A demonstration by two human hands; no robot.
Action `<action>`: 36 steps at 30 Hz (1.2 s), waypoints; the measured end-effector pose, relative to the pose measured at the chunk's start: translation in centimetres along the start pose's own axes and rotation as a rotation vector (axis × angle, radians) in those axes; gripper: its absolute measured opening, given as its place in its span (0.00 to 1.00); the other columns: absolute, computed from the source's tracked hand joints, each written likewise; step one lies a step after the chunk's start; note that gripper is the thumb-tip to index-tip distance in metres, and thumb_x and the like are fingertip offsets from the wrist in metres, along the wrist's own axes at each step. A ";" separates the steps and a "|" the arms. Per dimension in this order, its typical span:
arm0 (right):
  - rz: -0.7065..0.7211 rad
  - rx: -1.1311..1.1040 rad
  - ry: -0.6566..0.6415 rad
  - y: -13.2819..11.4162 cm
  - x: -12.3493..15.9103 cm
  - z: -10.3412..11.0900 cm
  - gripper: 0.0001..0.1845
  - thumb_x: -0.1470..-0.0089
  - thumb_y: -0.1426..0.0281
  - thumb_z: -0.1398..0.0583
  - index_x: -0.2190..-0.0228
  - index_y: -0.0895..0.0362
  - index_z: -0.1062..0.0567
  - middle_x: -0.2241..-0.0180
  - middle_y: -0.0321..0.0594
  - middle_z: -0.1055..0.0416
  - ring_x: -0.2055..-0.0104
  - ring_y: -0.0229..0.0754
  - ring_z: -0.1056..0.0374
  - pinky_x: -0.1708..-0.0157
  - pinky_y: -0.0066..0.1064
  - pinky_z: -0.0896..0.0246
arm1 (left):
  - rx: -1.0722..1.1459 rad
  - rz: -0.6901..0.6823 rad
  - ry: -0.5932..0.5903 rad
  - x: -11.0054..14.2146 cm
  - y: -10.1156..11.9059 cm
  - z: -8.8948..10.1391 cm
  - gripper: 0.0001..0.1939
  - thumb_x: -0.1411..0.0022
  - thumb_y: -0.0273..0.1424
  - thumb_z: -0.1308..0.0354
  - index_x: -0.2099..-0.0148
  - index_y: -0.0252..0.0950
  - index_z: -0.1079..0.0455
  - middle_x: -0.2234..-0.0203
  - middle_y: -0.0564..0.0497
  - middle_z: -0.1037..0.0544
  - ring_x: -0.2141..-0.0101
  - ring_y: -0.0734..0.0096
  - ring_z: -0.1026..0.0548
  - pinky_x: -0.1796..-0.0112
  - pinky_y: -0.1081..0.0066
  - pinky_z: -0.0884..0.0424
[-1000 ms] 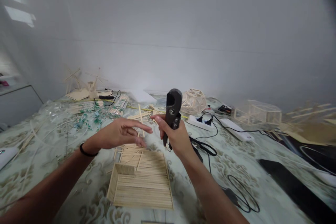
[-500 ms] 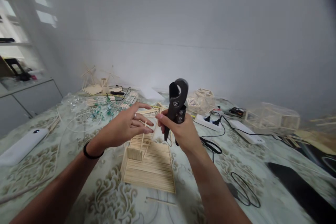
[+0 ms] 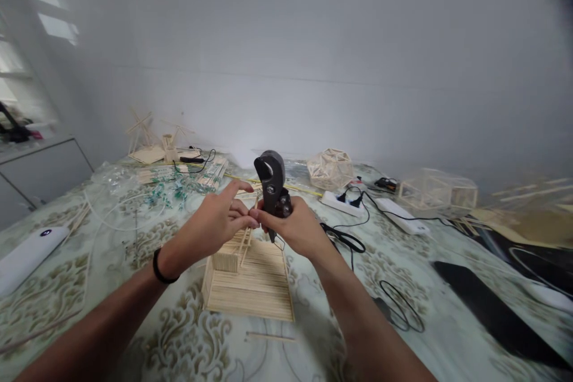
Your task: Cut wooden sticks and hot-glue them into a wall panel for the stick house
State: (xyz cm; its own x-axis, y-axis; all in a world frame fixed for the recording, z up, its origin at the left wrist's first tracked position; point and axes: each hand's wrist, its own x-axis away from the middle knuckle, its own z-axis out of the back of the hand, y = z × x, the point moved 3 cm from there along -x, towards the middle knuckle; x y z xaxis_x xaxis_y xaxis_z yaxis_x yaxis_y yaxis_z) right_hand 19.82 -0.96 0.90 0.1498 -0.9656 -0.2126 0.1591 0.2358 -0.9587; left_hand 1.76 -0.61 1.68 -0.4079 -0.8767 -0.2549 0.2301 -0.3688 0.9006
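My right hand [image 3: 298,227] is closed around black hand shears [image 3: 272,182], their curved jaws pointing up and a wire loop at the lower end. Its thumb and fingertips meet the fingertips of my left hand [image 3: 224,215], which wears a ring. Between them runs a thin wooden stick [image 3: 246,242], slanting upward; my left fingers are pinched about it, partly hiding it. Below both hands lies a model built of thin wooden sticks [image 3: 255,292], with a flat slatted base and a short raised wall [image 3: 225,262] at its left.
A loose stick [image 3: 271,336] lies in front of the model. Several stick structures [image 3: 331,168] stand towards the wall. A white power strip [image 3: 344,204] with cables is on the right, near a black flat object [image 3: 492,313]. Green-tipped scraps [image 3: 172,191] are scattered at back left.
My right hand has brought the shears left, up to my left hand, and the fingertips now meet at the stick. My left fingers have closed more. The camera view has shifted slightly.
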 end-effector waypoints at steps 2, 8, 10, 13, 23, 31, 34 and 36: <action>0.030 -0.003 0.013 -0.4 0.2 0.5 0.14 0.51 0.58 0.27 0.73 0.56 0.20 0.80 0.32 0.28 0.77 0.38 0.35 0.73 0.31 0.40 | 0.012 -0.006 0.002 0.1 0.1 -0.2 0.21 0.39 0.35 0.28 0.46 0.41 0.29 0.70 0.54 0.13 0.64 0.60 0.11 0.58 0.66 0.17; 0.095 -0.043 0.091 -1.0 0.7 1.6 0.20 0.48 0.52 0.28 0.73 0.55 0.22 0.79 0.35 0.26 0.75 0.40 0.33 0.72 0.33 0.38 | 0.126 0.086 -0.137 -0.1 -0.7 -1.3 0.13 0.36 0.41 0.30 0.60 0.36 0.18 0.69 0.47 0.12 0.67 0.59 0.11 0.68 0.69 0.15; 0.097 -0.065 0.095 -1.0 0.7 1.5 0.21 0.49 0.51 0.27 0.73 0.55 0.22 0.78 0.36 0.25 0.76 0.40 0.32 0.72 0.33 0.37 | 0.170 0.112 -0.145 -0.3 -1.2 -1.5 0.16 0.36 0.44 0.30 0.59 0.35 0.17 0.66 0.46 0.11 0.66 0.59 0.11 0.67 0.68 0.14; 0.098 -0.088 0.097 -1.0 0.7 1.3 0.22 0.50 0.49 0.27 0.72 0.55 0.21 0.77 0.36 0.24 0.75 0.41 0.31 0.71 0.33 0.34 | 0.202 0.127 -0.142 -0.5 -1.4 -1.5 0.18 0.37 0.45 0.30 0.59 0.34 0.15 0.65 0.45 0.11 0.64 0.59 0.11 0.63 0.66 0.13; 0.067 -0.056 0.103 -0.9 0.7 1.1 0.19 0.52 0.54 0.26 0.72 0.56 0.20 0.77 0.36 0.24 0.74 0.41 0.31 0.73 0.32 0.34 | 0.230 0.116 -0.138 -0.5 -0.9 -1.1 0.15 0.38 0.42 0.26 0.64 0.34 0.14 0.68 0.47 0.11 0.65 0.63 0.13 0.59 0.68 0.16; 0.107 -0.011 0.111 -0.5 0.5 1.0 0.16 0.48 0.55 0.30 0.71 0.56 0.21 0.76 0.35 0.25 0.74 0.40 0.31 0.73 0.31 0.35 | 0.382 0.117 -0.107 -0.4 -1.8 -2.3 0.27 0.41 0.53 0.26 0.59 0.34 0.22 0.65 0.46 0.13 0.64 0.58 0.11 0.63 0.63 0.12; 0.137 0.031 0.107 -0.4 0.5 1.0 0.16 0.46 0.56 0.31 0.71 0.56 0.21 0.77 0.35 0.27 0.76 0.39 0.33 0.74 0.31 0.37 | 0.400 0.119 -0.090 -0.3 -1.9 -2.4 0.27 0.42 0.53 0.25 0.63 0.34 0.24 0.68 0.48 0.14 0.66 0.59 0.11 0.63 0.63 0.12; 0.166 0.070 0.098 -0.5 0.6 1.1 0.17 0.44 0.55 0.32 0.71 0.56 0.22 0.78 0.34 0.27 0.76 0.39 0.34 0.74 0.31 0.37 | 0.402 0.120 -0.093 -0.3 -1.8 -2.4 0.26 0.42 0.52 0.25 0.63 0.34 0.24 0.69 0.48 0.14 0.67 0.59 0.11 0.64 0.64 0.12</action>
State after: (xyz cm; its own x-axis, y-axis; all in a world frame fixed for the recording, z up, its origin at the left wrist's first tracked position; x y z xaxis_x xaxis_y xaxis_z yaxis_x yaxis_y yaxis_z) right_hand 20.90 -1.49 1.44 0.0844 -0.9180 -0.3875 0.2078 0.3966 -0.8942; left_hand 3.57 -0.37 -0.71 -0.4813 -0.8677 -0.1241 -0.0748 -0.1004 0.9921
